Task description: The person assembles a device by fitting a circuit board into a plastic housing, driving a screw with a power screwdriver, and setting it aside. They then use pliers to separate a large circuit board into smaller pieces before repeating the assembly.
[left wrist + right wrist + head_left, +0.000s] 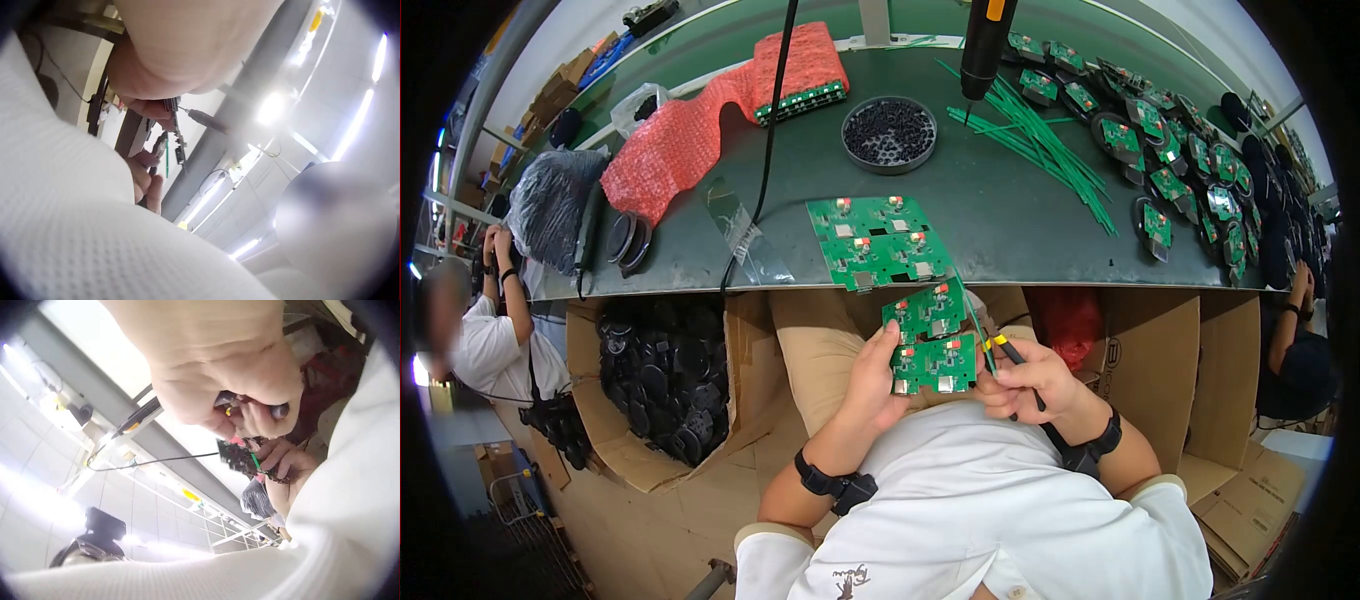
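Observation:
My left hand (874, 388) grips a green circuit board panel (933, 368) by its left edge, thumb on top, over my lap. White connectors and small parts dot its face. In my right hand (1045, 385) are pliers with black-and-yellow handles (1006, 348), their head at the panel's right side. A narrow green strip (973, 312) runs along that side, close to the right fingers. Just beyond, another circuit board panel (878, 240) lies at the table's front edge. In the right wrist view, curled fingers (250, 415) surround the dark handle ends.
On the green table (800, 180) stand a round dish of small black parts (889, 134) and red bubble wrap (690, 140). Loose green strips (1050, 140) and round assemblies with boards (1170, 185) lie right. A screwdriver (985, 50) hangs above. Cardboard boxes (750, 370) flank my lap.

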A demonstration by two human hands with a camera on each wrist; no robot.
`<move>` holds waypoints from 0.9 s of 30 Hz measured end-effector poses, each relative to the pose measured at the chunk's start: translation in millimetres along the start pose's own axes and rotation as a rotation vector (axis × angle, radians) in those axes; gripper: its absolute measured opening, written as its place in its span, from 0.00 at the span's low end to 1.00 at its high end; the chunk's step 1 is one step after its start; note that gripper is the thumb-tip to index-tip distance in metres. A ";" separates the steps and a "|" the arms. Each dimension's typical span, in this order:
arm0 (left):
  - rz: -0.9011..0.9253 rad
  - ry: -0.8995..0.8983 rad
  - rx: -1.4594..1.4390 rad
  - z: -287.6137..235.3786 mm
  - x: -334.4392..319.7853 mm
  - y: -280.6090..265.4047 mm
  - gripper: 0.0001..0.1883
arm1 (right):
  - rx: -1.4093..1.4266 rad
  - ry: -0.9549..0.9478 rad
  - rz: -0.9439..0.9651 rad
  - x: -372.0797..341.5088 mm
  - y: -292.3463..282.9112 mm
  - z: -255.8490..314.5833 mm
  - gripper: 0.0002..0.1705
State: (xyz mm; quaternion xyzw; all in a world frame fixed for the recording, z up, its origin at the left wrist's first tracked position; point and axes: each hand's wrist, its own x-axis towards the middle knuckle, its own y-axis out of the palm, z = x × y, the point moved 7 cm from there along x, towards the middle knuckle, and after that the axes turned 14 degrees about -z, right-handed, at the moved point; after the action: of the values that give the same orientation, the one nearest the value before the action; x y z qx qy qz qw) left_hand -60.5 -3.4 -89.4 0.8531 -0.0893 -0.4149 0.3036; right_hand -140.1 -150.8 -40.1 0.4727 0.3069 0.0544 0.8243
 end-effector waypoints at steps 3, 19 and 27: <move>-0.030 0.127 0.012 -8.3 5.0 -8.3 0.18 | -0.069 -0.040 -0.030 -3.2 -4.1 4.2 0.12; -0.411 0.892 0.428 -211.6 13.0 7.1 0.13 | -0.473 -0.240 -0.411 -23.5 -23.1 47.8 0.10; -0.282 0.658 0.093 -313.1 22.2 -61.5 0.13 | -0.410 -0.232 -0.450 -40.4 -34.4 47.4 0.10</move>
State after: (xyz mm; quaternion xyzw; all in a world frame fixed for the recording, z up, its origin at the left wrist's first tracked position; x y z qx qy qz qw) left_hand 186.3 175.8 7.3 0.9578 0.1129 -0.1511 0.2167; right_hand -153.1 -220.3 -32.5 0.2200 0.2902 -0.1230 0.9231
